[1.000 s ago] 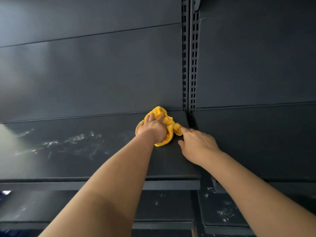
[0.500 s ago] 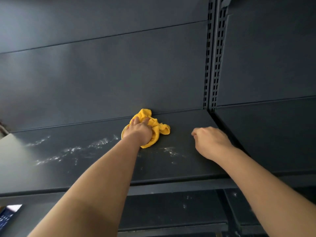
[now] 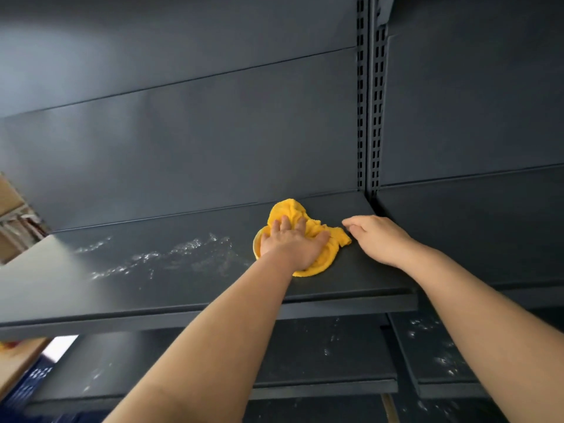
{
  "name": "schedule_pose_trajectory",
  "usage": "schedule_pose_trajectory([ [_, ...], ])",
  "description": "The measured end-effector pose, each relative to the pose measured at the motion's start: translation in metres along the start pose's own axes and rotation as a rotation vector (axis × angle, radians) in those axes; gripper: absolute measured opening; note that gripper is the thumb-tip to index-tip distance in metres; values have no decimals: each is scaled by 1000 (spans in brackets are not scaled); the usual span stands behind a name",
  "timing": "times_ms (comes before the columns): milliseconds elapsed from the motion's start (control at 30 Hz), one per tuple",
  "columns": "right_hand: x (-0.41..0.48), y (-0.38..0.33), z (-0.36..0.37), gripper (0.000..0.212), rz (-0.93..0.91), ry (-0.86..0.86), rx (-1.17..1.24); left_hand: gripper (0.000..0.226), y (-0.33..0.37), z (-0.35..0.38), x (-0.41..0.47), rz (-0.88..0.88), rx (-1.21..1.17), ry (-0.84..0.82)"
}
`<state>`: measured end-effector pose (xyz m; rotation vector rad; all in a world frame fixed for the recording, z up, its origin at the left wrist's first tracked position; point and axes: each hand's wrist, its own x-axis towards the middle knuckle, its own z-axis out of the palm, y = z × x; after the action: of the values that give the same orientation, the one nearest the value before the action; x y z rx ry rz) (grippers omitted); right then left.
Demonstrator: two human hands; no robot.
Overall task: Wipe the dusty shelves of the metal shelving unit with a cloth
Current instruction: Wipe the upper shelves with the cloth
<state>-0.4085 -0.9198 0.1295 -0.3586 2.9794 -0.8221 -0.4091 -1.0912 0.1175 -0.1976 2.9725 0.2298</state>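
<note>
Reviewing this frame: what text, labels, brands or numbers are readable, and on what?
None can be read.
The metal shelf and the yellow cloth show no print.
Pale marks on the blue crate at lower left are too blurred to read.
</note>
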Motion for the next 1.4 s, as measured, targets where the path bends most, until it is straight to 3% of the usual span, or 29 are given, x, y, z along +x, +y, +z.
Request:
schedule_pose_trajectory([
  [300,-36,-5,-1,46,-15,-6,-88,68,4,11,-57,34,28,45],
  [500,-52,-30,14,38,-128,-28,-187,64,-38,16,-78,-49,23,86],
  [600,-58,-38,24,37,-191,-37,-227,74,-70,17,-78,-76,136,67],
  [700,-58,-44,29,38,-228,-38,-236,62,-100,15,-77,-121,204,59],
  [867,-52,-61,38,34,-292,-23,-222,75,-116,8,-76,-182,138,56],
  [967,-46,-73,46,33,-315,-12,-223,59,-112,0,-72,-208,37,50],
  [1400,-5,-119,74,32,-172,-18,-317,62,-142,-18,-5,-81,11,22],
])
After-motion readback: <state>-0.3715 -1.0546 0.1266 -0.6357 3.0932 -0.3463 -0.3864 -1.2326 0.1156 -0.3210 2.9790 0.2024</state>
